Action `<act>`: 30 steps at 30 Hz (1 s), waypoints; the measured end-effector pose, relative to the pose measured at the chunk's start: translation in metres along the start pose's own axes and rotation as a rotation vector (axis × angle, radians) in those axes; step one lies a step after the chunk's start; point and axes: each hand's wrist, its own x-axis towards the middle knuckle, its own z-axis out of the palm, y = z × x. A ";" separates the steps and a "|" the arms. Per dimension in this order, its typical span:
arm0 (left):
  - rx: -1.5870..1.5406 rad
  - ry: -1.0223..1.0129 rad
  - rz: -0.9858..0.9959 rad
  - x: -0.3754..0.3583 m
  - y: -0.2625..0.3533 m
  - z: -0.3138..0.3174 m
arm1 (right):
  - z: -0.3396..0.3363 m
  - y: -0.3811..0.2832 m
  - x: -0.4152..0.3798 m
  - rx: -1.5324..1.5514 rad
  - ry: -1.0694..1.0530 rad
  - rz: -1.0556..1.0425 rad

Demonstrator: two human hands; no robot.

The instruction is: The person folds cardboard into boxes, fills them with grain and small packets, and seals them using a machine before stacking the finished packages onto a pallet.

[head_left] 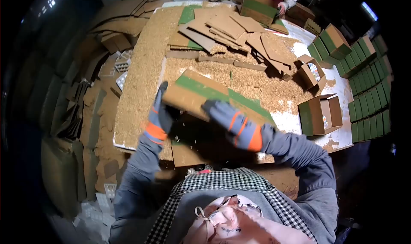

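Our left hand (164,103): clasping one end of a green-banded carton (204,90). Our right hand (227,115): laid across its near edge, blurred; we cannot tell its grip. Carton: tilted, over the table (287,125). Beyond: wood shavings (145,60), cardboard sheets (229,26). Rightward: open box (314,115).

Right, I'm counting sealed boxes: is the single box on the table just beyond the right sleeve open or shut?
Open: the box shows its inner walls through an uncovered mouth.
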 end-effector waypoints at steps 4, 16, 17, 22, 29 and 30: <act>0.506 -0.324 0.717 0.027 0.088 0.131 | -0.053 0.077 0.031 0.694 0.215 0.692; 0.490 -0.581 0.806 0.046 0.085 0.183 | -0.093 0.184 -0.101 0.987 0.514 1.019; 0.487 -0.530 0.828 0.035 0.077 0.191 | -0.081 0.222 -0.119 0.789 0.460 0.917; 0.676 -0.238 0.914 0.061 0.114 0.132 | -0.105 0.189 -0.133 0.027 0.236 0.933; 1.718 -0.855 0.369 0.105 -0.025 0.126 | -0.085 0.030 -0.075 -0.184 -0.446 0.200; 1.670 -0.844 0.384 0.105 -0.001 0.117 | -0.091 0.007 -0.058 -0.240 -0.517 0.240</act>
